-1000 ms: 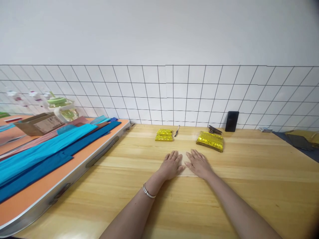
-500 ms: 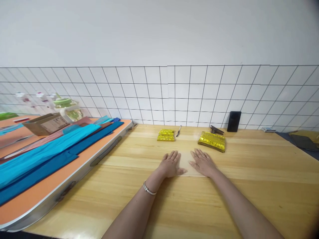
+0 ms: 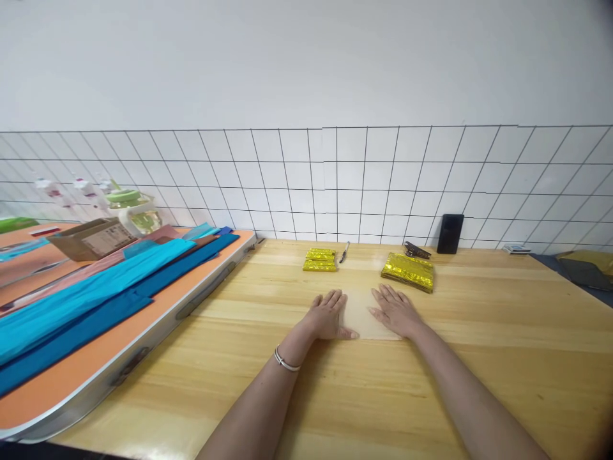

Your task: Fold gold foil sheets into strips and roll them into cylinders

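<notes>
1. Wider apart than a second ago, my left hand (image 3: pixel 326 317) and right hand (image 3: pixel 396 313) now leave more of the pale, see-through sheet (image 3: pixel 359 312) showing between them. Right has slid outward most; left has shifted only a little.
2. My view has also turned slightly left, so everything on the table (image 3: pixel 335 409) sits a touch further right.
3. Left fingers (image 3: pixel 336 298) lie flat and outstretched, set close together, thumb stuck out along the sheet's near edge. They have hold of nothing.
4. Right fingers (image 3: pixel 387 294) are flat too, a little spread, thumb pointing inward; I have nothing gripped there either.
5. Sheet: flat on the table, between and partly beneath both sets of fingers. Its side edges are covered, and I can hardly tell its far edge from the wood.
6. Beyond the left fingers lie gold foil strips (image 3: pixel 319 260) and a pen (image 3: pixel 344 252); beyond the right fingers, a gold foil stack (image 3: pixel 408 271), partly hiding a dark clip (image 3: pixel 417 250).
7. Both forearms run out of frame at the bottom. Far left of the fingers, blue cloth (image 3: pixel 96 281) is cut off, and some white bottles (image 3: pixel 86 188) look blurred.
</notes>
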`<state>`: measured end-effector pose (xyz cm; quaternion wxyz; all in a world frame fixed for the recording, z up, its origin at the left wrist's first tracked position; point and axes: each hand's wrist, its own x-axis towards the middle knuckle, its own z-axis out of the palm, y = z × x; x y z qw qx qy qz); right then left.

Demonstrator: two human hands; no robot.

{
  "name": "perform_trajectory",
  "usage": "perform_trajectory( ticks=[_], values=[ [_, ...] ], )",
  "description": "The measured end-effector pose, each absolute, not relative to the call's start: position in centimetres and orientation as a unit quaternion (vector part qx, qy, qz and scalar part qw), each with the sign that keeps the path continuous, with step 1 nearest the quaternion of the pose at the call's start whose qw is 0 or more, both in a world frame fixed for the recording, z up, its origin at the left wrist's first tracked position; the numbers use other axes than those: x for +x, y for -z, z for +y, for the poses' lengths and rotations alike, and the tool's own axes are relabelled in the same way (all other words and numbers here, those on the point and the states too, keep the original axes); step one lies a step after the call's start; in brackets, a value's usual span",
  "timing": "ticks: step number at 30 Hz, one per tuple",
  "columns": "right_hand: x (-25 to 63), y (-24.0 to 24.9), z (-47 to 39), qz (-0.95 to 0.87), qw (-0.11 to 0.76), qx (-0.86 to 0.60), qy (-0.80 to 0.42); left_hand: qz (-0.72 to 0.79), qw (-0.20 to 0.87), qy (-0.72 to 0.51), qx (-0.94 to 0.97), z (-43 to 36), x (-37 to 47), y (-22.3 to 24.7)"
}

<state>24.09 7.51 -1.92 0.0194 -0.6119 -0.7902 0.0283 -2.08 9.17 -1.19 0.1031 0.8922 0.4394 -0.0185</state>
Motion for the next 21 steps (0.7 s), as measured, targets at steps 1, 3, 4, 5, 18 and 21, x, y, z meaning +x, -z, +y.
perform_trajectory(
  ticks=[1,3,4,5,18,21],
  values=[
    [24.1,1.91,7.53,-0.79,0.019,-0.612,-0.029,0.438,0.104,0.019,0.893,9.15,-2.08,1.17],
    [24.12,1.97,7.6,-0.79,0.018,-0.612,-0.029,0.436,0.106,0.02,0.893,9.13,-2.1,1.14],
    [24.13,2.02,7.64,-0.79,0.018,-0.612,-0.03,0.436,0.106,0.021,0.893,9.12,-2.11,1.12],
    [24.14,2.06,7.67,-0.79,0.018,-0.612,-0.03,0.435,0.107,0.021,0.894,9.11,-2.12,1.1],
    [24.29,2.06,7.69,-0.792,0.025,-0.609,-0.027,0.438,0.111,0.017,0.892,8.84,-1.97,0.64],
    [24.29,2.14,7.63,-0.793,0.029,-0.608,-0.023,0.439,0.105,0.006,0.893,8.77,-2.03,0.79]
  ],
)
